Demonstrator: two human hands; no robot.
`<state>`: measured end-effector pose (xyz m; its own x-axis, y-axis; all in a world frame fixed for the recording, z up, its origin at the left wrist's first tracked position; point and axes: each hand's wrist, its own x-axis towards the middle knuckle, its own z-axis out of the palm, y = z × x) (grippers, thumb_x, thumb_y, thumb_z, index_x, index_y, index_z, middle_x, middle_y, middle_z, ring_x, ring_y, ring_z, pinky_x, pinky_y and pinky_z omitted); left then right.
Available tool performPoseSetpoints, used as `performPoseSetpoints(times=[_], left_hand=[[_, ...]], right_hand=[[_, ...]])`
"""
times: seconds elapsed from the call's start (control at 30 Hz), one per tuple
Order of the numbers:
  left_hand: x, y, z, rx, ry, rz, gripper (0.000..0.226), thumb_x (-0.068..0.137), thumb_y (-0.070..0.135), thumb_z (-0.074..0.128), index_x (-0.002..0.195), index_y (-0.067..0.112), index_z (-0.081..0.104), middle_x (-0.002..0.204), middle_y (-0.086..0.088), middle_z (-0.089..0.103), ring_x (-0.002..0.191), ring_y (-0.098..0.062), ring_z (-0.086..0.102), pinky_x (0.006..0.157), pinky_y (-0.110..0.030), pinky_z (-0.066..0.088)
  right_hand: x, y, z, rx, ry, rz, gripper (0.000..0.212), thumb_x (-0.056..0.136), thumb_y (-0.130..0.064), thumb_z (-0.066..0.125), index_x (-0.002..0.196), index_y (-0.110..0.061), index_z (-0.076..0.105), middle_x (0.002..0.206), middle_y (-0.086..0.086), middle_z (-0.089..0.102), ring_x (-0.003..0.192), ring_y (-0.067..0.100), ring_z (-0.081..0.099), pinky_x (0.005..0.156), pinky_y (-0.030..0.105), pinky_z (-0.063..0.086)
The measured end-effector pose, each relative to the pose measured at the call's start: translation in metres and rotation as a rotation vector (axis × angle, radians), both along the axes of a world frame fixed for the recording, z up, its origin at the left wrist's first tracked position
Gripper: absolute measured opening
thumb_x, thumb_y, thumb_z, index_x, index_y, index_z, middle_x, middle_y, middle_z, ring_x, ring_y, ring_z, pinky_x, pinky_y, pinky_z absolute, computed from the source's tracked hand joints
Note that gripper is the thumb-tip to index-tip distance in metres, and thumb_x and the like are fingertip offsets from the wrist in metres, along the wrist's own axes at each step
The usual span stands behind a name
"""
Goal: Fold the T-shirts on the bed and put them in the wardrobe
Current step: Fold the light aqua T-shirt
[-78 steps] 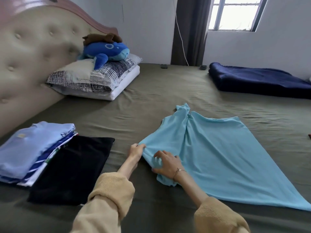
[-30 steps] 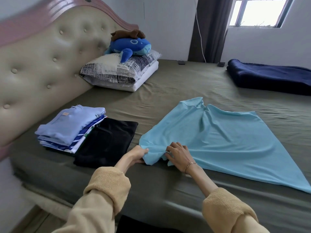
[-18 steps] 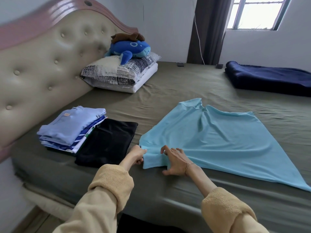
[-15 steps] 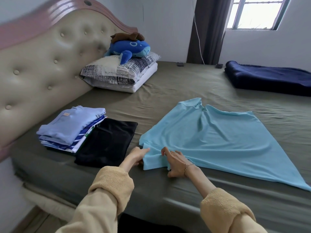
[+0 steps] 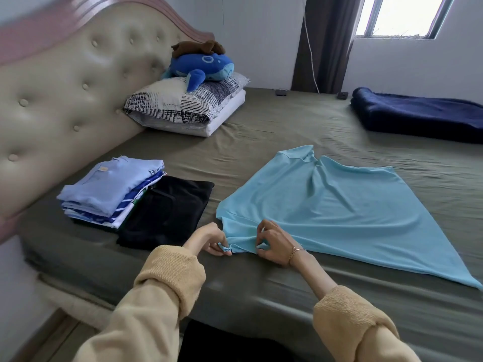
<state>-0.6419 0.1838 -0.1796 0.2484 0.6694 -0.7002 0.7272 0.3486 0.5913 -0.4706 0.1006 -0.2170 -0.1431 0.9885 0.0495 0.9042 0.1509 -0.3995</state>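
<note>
Both arms wear loose, mustard-tan sleeves of a thick, nubbly knit with a fleecy, towel-like texture. The left sleeve (image 5: pixel 146 307) ends in a wide ribbed cuff, bunched into a soft roll well short of the wrist, so the forearm below it is bare. The right sleeve (image 5: pixel 358 327) ends in the same kind of ribbed cuff, also pushed up the forearm, with rounded folds behind it. On the wrist of the right hand (image 5: pixel 274 242) sits a thin gold-coloured chain bracelet (image 5: pixel 295 251) of small links. The left hand (image 5: pixel 209 239) carries no visible jewellery.
</note>
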Motion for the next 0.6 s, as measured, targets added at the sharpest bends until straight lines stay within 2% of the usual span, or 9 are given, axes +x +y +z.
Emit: performPoseSetpoints(times=[0.07, 0.17, 0.27, 0.3, 0.33, 0.37, 0.43, 0.53, 0.6], left_hand=[[0.002, -0.002, 0.005, -0.020, 0.070, -0.032, 0.004, 0.095, -0.002, 0.048, 0.094, -0.001, 0.044, 0.065, -0.012, 0.064, 0.068, -0.015, 0.064, 0.061, -0.022, 0.051], [0.005, -0.002, 0.007, -0.027, 0.222, -0.099, 0.035, 0.097, 0.007, 0.050, 0.129, -0.002, 0.040, 0.073, -0.008, 0.061, 0.068, -0.009, 0.059, 0.061, -0.017, 0.048], [0.010, -0.005, 0.008, -0.016, 0.375, -0.163, 0.051, 0.092, 0.014, 0.058, 0.138, 0.002, 0.039, 0.068, -0.002, 0.068, 0.075, -0.006, 0.057, 0.064, -0.013, 0.044], [0.012, -0.006, 0.008, 0.027, 0.425, -0.194, 0.059, 0.088, 0.014, 0.063, 0.140, 0.004, 0.036, 0.079, -0.003, 0.071, 0.082, -0.007, 0.058, 0.071, -0.015, 0.047], [0.014, -0.007, 0.006, 0.099, 0.477, -0.240, 0.070, 0.084, 0.015, 0.067, 0.143, 0.005, 0.030, 0.101, -0.005, 0.069, 0.093, -0.010, 0.059, 0.082, -0.020, 0.050], [0.016, -0.007, 0.004, 0.169, 0.522, -0.278, 0.083, 0.081, 0.015, 0.071, 0.146, 0.007, 0.020, 0.120, -0.007, 0.060, 0.105, -0.014, 0.058, 0.091, -0.025, 0.050], [0.020, -0.011, 0.000, 0.259, 0.575, -0.315, 0.102, 0.078, 0.016, 0.073, 0.147, 0.009, -0.002, 0.137, -0.013, 0.036, 0.121, -0.023, 0.048, 0.097, -0.031, 0.046], [0.029, -0.019, -0.003, 0.401, 0.590, -0.301, 0.102, 0.079, 0.015, 0.070, 0.145, 0.009, -0.007, 0.140, -0.016, 0.011, 0.132, -0.030, 0.022, 0.100, -0.035, 0.037], [0.037, -0.023, -0.006, 0.486, 0.571, -0.266, 0.105, 0.081, 0.009, 0.064, 0.146, 0.009, -0.018, 0.148, -0.018, -0.005, 0.139, -0.032, 0.005, 0.106, -0.040, 0.030]], right_hand=[[-0.001, -0.001, 0.003, -0.032, 0.070, -0.038, 0.013, 0.082, -0.015, 0.062, 0.090, -0.008, 0.070, 0.098, 0.000, 0.051, 0.096, 0.020, 0.055, 0.081, 0.016, 0.036], [-0.003, -0.002, 0.008, -0.180, 0.160, -0.048, 0.010, 0.083, -0.014, 0.063, 0.087, -0.007, 0.069, 0.084, -0.001, 0.060, 0.081, 0.016, 0.057, 0.073, 0.019, 0.041], [-0.004, -0.005, 0.009, -0.278, 0.170, -0.041, 0.009, 0.083, -0.017, 0.062, 0.082, -0.012, 0.069, 0.079, 0.001, 0.064, 0.074, 0.009, 0.053, 0.068, 0.020, 0.040], [-0.004, -0.006, 0.009, -0.306, 0.166, -0.045, 0.010, 0.083, -0.018, 0.060, 0.078, -0.014, 0.068, 0.078, 0.004, 0.066, 0.071, 0.008, 0.053, 0.070, 0.023, 0.042], [-0.005, -0.008, 0.008, -0.331, 0.180, -0.051, 0.012, 0.083, -0.018, 0.059, 0.075, -0.013, 0.067, 0.075, 0.004, 0.067, 0.066, 0.006, 0.054, 0.070, 0.024, 0.044], [-0.005, -0.009, 0.008, -0.347, 0.213, -0.059, 0.014, 0.082, -0.017, 0.058, 0.074, -0.011, 0.067, 0.070, 0.001, 0.066, 0.061, 0.002, 0.054, 0.068, 0.021, 0.045], [-0.004, -0.010, 0.008, -0.343, 0.267, -0.079, 0.015, 0.082, -0.014, 0.057, 0.075, -0.007, 0.068, 0.064, -0.005, 0.064, 0.055, -0.001, 0.056, 0.066, 0.017, 0.047], [0.005, -0.009, 0.008, -0.234, 0.209, -0.146, 0.013, 0.084, -0.016, 0.057, 0.083, -0.010, 0.069, 0.078, 0.000, 0.067, 0.073, 0.013, 0.060, 0.075, 0.028, 0.049], [0.015, -0.011, 0.008, -0.146, 0.143, -0.205, 0.013, 0.085, -0.015, 0.056, 0.091, -0.015, 0.068, 0.090, 0.000, 0.066, 0.086, 0.017, 0.060, 0.073, 0.026, 0.045]])
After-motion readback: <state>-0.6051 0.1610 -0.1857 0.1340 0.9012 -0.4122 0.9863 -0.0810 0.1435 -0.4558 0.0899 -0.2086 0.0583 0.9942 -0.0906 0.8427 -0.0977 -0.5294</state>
